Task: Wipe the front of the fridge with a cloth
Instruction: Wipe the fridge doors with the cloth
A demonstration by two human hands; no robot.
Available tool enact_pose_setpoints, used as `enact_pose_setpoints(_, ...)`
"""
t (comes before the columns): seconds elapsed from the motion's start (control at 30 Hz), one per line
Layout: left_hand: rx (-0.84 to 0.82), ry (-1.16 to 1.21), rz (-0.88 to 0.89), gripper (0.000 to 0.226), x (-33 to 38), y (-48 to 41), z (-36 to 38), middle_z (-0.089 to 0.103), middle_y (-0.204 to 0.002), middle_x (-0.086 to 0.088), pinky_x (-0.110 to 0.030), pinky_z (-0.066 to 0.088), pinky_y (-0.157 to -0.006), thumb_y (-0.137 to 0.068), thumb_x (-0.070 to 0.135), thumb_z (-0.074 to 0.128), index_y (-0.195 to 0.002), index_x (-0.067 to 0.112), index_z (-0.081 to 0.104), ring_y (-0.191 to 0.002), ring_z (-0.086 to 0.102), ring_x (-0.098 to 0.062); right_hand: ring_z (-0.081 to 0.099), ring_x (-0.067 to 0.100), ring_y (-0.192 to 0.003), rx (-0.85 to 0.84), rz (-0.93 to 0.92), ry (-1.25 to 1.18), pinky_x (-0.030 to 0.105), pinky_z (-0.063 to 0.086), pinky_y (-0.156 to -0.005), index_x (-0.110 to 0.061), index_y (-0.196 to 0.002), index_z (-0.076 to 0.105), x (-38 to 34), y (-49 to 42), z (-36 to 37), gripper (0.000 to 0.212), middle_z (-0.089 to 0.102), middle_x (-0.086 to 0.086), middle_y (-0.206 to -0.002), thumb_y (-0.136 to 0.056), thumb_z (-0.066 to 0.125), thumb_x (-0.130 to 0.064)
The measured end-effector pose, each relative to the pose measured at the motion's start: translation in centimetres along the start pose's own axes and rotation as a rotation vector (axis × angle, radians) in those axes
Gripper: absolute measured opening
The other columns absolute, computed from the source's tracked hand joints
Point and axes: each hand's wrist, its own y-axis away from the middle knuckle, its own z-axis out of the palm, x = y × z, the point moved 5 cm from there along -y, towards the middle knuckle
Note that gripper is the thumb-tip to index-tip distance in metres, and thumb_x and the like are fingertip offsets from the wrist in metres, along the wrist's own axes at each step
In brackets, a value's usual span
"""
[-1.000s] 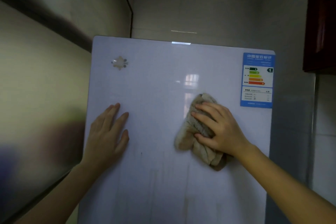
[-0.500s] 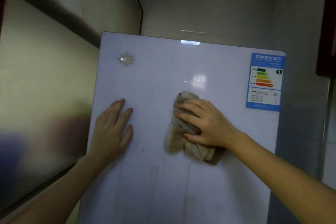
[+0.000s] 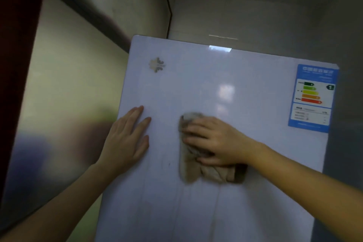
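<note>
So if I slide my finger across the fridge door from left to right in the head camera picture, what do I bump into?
Left hand pressed flat on the fridge door → beige cloth → right hand pressing on the cloth → blue energy label near the door's right edge, higher up.

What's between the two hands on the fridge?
Nothing but bare fridge door. In the head view, the left hand lies flat, apart from the cloth under the right hand.
</note>
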Motion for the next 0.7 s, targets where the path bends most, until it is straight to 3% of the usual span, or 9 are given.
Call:
enact_pose_setpoints(0.1,-0.002,-0.009,0.01,0.05,-1.1,0.8,-0.1,0.044,-0.155,-0.019,-0.044,0.038,-0.109,-0.097,0.034,0.044,-0.136,0.006,0.057,-0.14,0.045,-0.036,0.054,0.033,-0.132,-0.029,-0.058,0.024,0.046,0.046,-0.107,-0.012,-0.13,0.067,0.4,-0.8,0.2,0.053,0.061,0.012,-0.14,-0.092,0.065,-0.05)
enact_pose_setpoints(0.37,0.052,0.018,0.054,0.048,-1.4,1.1,0.1,0.045,-0.155,-0.019,-0.041,0.036,-0.111,-0.098,0.033,0.047,-0.137,0.006,0.058,-0.141,0.043,-0.034,0.05,0.032,-0.13,0.312,0.541,0.055,0.042,0.036,-0.105,-0.016,-0.131,0.066,8.6,-7.1,-3.9,0.059,0.06,0.008,-0.138,-0.082,0.072,-0.049)
enact_pose_setpoints(0.43,0.053,0.016,0.078,0.048,-1.8,1.4,0.1,0.044,-0.155,-0.018,-0.04,0.035,-0.113,-0.099,0.032,0.047,-0.139,0.007,0.056,-0.142,0.043,-0.034,0.05,0.032,-0.131,0.285,0.482,0.035,0.044,0.037,-0.105,-0.016,-0.131,0.066,7.0,-8.1,-2.8,0.059,0.06,0.009,-0.139,-0.082,0.072,-0.049)
enact_pose_setpoints(0.6,0.054,0.048,0.073,0.05,-2.0,1.8,0.4,0.041,-0.158,-0.017,-0.04,0.034,-0.116,-0.101,0.034,0.047,-0.143,0.008,0.053,-0.146,0.04,-0.033,0.054,0.031,-0.132,-0.006,-0.007,-0.001,0.043,0.041,-0.108,-0.014,-0.132,0.067,1.4,-9.5,0.9,0.057,0.061,0.011,-0.14,-0.088,0.071,-0.05)
enact_pose_setpoints(0.7,0.071,0.091,0.047,0.049,-1.9,1.8,0.6,0.042,-0.157,-0.017,-0.041,0.035,-0.116,-0.1,0.034,0.048,-0.141,0.008,0.055,-0.146,0.04,-0.032,0.054,0.032,-0.131,0.033,0.063,0.051,0.044,0.042,-0.104,-0.013,-0.131,0.067,3.1,-10.1,-0.1,0.056,0.061,0.013,-0.14,-0.088,0.071,-0.049)
